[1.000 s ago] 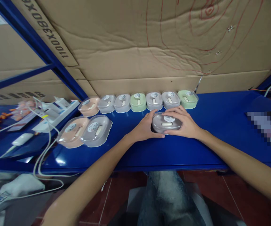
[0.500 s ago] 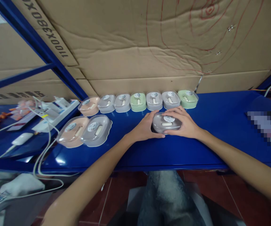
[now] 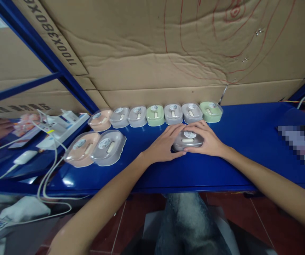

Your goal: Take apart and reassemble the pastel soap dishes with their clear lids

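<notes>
Just right of the frame's centre, a grey lidded container [image 3: 188, 140] rests on the blue surface [image 3: 248, 141]. The left hand [image 3: 163, 145] and right hand [image 3: 208, 141] cup it from either side, fingers [image 3: 177, 128] grasping its rim, though the grip looks light. Directly above it runs a row of similar containers [image 3: 155, 115]; two larger ones [image 3: 95, 147] sit at left.

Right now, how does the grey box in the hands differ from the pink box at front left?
The grey box is grey; the pink box is pink. The grey box sits between the left hand and right hand, which touch it; the pink box is untouched. The grey box stands alone in front of the back row; the pink box sits against a grey neighbour. Both have clear lids with round stickers and rest on the blue table.
</notes>
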Demonstrator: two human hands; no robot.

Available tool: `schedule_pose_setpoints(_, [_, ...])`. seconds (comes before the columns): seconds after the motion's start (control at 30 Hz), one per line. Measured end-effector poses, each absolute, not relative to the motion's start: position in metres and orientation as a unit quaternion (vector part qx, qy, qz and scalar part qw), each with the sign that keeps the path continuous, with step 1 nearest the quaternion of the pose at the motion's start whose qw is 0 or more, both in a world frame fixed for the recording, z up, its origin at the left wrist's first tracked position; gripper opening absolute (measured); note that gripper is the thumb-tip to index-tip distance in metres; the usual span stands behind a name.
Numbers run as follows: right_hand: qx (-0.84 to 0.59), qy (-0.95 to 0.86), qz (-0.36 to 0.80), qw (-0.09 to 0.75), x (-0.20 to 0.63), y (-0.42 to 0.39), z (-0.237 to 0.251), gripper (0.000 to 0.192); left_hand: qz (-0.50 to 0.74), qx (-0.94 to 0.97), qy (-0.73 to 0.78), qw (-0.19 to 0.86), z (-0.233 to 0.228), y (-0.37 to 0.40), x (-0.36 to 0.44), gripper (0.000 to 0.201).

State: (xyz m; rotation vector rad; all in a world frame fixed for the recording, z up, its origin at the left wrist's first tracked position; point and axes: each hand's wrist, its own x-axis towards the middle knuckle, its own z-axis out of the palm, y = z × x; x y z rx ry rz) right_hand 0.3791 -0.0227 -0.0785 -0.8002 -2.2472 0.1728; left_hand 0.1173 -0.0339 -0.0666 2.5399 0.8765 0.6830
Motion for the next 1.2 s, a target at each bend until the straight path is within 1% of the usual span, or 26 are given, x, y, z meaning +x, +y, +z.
schedule_pose_setpoints(0.07, [-0.314,-0.875,0.068,0.361,0.379,-0.023,-0.078,0.073,0.236,0.899,0.319,0.185,-0.068,-0.034,0.117,0.099])
schedule_pose_setpoints(0.4, [-0.350,-0.863,0.098,0.352,0.379,-0.026,-0.077,0.077,0.222,0.892,0.337,0.204,-0.071,-0.032,0.117,0.106])
schedule_pose_setpoints(0.57, [-0.350,-0.856,0.115,0.361,0.380,-0.026,-0.077,0.079,0.228,0.895,0.318,0.212,-0.065,-0.033,0.116,0.100])
schedule_pose_setpoints(0.63, [-0.339,-0.850,0.138,0.379,0.382,-0.025,-0.077,0.075,0.229,0.898,0.306,0.216,-0.060,-0.034,0.114,0.097])
schedule_pose_setpoints(0.73, [-0.325,-0.826,0.197,0.417,0.387,-0.021,-0.079,0.062,0.210,0.908,0.298,0.207,-0.051,-0.037,0.111,0.092])
schedule_pose_setpoints(0.8, [-0.331,-0.798,0.239,0.444,0.389,-0.017,-0.080,0.058,0.190,0.917,0.300,0.184,-0.046,-0.039,0.108,0.086])
schedule_pose_setpoints(0.93, [-0.361,-0.743,0.295,0.479,0.390,-0.013,-0.082,0.057,0.164,0.930,0.312,0.101,-0.039,-0.048,0.099,0.077])
schedule_pose_setpoints(1.03, [-0.374,-0.731,0.308,0.481,0.390,-0.011,-0.083,0.057,0.162,0.929,0.331,0.038,-0.040,-0.062,0.088,0.075])
schedule_pose_setpoints(1.2, [-0.385,-0.727,0.307,0.479,0.389,-0.010,-0.084,0.058,0.195,0.902,0.382,-0.042,-0.048,-0.094,0.063,0.070])
